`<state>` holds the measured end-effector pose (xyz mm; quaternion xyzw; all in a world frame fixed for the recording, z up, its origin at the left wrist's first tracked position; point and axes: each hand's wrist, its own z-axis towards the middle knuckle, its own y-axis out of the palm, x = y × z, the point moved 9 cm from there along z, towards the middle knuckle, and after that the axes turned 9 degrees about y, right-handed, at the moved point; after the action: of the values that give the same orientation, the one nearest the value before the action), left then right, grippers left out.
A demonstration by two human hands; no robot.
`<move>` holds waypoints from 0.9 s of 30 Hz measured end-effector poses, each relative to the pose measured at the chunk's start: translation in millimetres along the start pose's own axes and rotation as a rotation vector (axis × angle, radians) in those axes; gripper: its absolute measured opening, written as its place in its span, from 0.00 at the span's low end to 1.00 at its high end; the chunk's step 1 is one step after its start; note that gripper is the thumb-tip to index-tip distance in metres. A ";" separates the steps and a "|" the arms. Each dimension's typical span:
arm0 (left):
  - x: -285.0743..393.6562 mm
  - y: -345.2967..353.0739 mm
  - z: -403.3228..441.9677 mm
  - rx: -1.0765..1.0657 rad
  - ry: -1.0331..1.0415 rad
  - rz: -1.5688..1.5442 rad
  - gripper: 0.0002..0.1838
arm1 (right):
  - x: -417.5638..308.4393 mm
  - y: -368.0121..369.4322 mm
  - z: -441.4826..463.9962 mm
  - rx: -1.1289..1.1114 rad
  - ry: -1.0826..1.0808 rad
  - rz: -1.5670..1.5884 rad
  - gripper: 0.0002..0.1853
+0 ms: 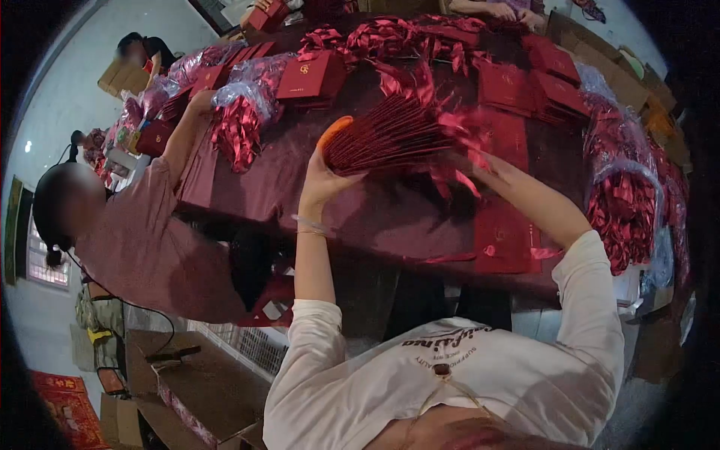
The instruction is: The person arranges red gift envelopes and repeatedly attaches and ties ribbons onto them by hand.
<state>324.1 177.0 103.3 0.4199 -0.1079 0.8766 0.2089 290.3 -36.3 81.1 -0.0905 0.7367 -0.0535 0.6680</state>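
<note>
My left hand (327, 178) grips one end of a thick fanned stack of flat red card pieces (394, 133), held up over the table. Orange covering (335, 133) shows on my fingers there. Shiny red ribbons (461, 131) hang and spread from the stack's far end. At that end is my right hand (484, 171), among the ribbons; its fingers are smeared by motion and partly hidden. Beneath it on the table lie flat red pieces (501, 232) with loose ribbon.
Stacks of red pieces with gold print (311, 75) stand on the dark red tablecloth (345, 214). Plastic bags of ribbons sit left (240, 124) and right (622, 210). A co-worker (142, 232) reaches across at my left; other people are around the table.
</note>
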 end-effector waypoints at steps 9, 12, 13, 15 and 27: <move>-18.5 -13.5 -17.6 0.070 -0.250 0.096 0.46 | 36.9 -7.4 -16.5 0.113 0.057 0.605 0.08; -26.6 -11.0 -18.4 0.082 -0.196 -0.107 0.50 | 34.9 -32.3 -9.0 0.081 -0.090 0.991 0.06; -46.7 -19.5 -28.0 0.136 -0.347 -0.150 0.53 | 40.0 -35.2 -4.2 0.219 -0.023 1.140 0.06; -43.2 -16.3 -28.1 0.128 -0.270 -0.149 0.55 | 37.3 -16.6 14.0 0.113 0.042 1.220 0.19; -40.9 -24.7 -25.8 0.223 -0.224 -0.130 0.36 | 24.7 19.8 53.7 0.125 0.033 0.985 0.23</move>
<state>340.5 197.1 55.6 0.5416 -0.0052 0.8155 0.2040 340.2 -19.7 47.6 0.3096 0.6979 0.2231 0.6061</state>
